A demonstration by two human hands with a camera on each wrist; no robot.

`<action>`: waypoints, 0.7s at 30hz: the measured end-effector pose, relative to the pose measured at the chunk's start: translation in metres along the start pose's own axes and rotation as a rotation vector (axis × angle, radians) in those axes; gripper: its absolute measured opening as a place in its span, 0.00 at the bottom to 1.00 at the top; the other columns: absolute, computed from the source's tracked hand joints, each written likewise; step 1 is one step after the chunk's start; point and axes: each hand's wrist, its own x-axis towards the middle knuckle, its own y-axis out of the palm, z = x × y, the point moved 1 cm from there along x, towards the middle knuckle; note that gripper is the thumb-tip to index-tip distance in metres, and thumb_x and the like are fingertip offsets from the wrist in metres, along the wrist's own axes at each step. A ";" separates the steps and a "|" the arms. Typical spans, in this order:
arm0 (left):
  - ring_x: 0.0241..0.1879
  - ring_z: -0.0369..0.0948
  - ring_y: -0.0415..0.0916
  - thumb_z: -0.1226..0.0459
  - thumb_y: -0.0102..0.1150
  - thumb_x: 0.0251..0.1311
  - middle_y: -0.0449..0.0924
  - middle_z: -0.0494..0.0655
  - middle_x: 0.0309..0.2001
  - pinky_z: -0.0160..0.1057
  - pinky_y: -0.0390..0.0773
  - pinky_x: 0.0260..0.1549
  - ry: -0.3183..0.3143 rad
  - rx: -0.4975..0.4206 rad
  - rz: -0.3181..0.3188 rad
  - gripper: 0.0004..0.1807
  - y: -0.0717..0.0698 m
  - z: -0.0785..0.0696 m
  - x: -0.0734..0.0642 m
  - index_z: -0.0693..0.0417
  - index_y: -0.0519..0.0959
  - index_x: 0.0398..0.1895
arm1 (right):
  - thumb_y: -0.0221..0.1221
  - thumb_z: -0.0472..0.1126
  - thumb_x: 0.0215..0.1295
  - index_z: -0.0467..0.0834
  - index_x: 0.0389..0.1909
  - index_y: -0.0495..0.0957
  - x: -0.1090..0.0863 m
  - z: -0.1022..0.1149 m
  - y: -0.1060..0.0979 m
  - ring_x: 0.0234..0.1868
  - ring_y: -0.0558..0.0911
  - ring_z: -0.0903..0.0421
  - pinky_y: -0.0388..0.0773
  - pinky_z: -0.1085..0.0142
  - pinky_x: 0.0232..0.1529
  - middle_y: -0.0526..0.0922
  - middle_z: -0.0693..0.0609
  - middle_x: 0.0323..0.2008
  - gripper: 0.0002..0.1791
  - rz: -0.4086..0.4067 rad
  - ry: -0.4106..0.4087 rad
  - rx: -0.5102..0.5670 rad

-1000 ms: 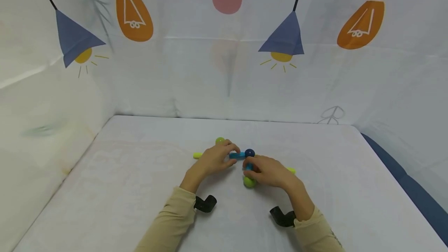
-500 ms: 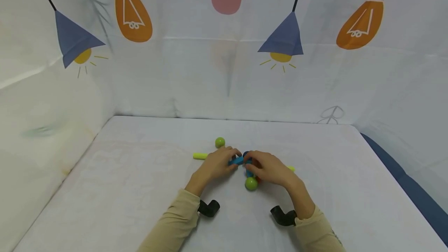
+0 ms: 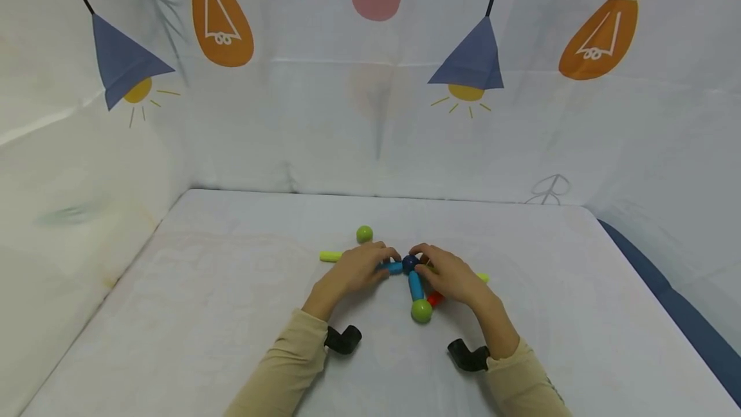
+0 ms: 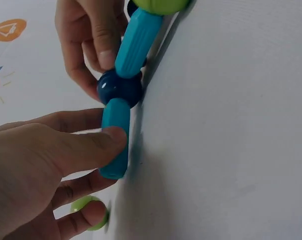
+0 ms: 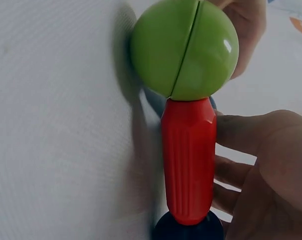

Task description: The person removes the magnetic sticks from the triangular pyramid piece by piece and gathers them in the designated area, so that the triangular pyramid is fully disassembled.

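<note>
In the head view my left hand (image 3: 360,269) pinches a light blue magnetic rod (image 3: 395,268), whose right end touches a dark blue ball (image 3: 410,264). My right hand (image 3: 451,274) holds that ball between thumb and fingers. From the ball another light blue rod (image 3: 415,285) runs down to a green ball (image 3: 421,311). A red rod (image 5: 188,162) joins the green ball to a second dark blue ball (image 5: 189,229) in the right wrist view. Behind my right hand, the rest of the joined pieces is hidden in the head view.
A loose green ball (image 3: 364,234) lies beyond my left hand. One yellow rod (image 3: 330,256) shows left of that hand, and a yellow piece (image 3: 483,277) shows past my right hand. The white table (image 3: 231,314) ends at a printed cloth wall (image 3: 324,127).
The joined pieces have shifted slightly toward me, baring the red rod. My right hand has moved up from the lower blue rod to the dark blue ball. The left hand still holds its rod.
</note>
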 end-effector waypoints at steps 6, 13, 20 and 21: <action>0.44 0.39 0.75 0.65 0.62 0.58 0.80 0.40 0.45 0.39 0.75 0.44 0.061 -0.078 0.091 0.14 -0.013 0.009 -0.008 0.43 0.80 0.47 | 0.53 0.40 0.68 0.46 0.58 0.71 0.000 -0.001 -0.001 0.42 0.79 0.55 0.77 0.55 0.47 0.81 0.49 0.44 0.17 0.005 -0.008 -0.011; 0.42 0.38 0.75 0.66 0.62 0.57 0.79 0.38 0.43 0.38 0.75 0.44 -0.012 -0.228 0.094 0.13 -0.040 0.035 -0.024 0.45 0.79 0.46 | 0.52 0.39 0.69 0.46 0.59 0.70 0.001 -0.002 0.000 0.45 0.78 0.54 0.76 0.54 0.50 0.80 0.48 0.46 0.18 0.029 0.002 -0.014; 0.38 0.38 0.75 0.60 0.67 0.54 0.80 0.36 0.36 0.37 0.74 0.41 -0.121 -0.284 0.095 0.04 -0.055 0.056 -0.038 0.44 0.80 0.31 | 0.52 0.39 0.68 0.43 0.58 0.71 0.001 -0.004 -0.001 0.46 0.78 0.53 0.75 0.52 0.52 0.79 0.47 0.47 0.18 0.037 -0.004 -0.009; 0.38 0.38 0.75 0.60 0.67 0.53 0.80 0.36 0.36 0.38 0.74 0.41 -0.126 -0.281 0.094 0.04 -0.056 0.058 -0.040 0.44 0.80 0.30 | 0.53 0.39 0.68 0.42 0.58 0.71 0.001 -0.004 -0.001 0.46 0.78 0.53 0.75 0.52 0.52 0.79 0.47 0.47 0.18 0.038 -0.002 -0.010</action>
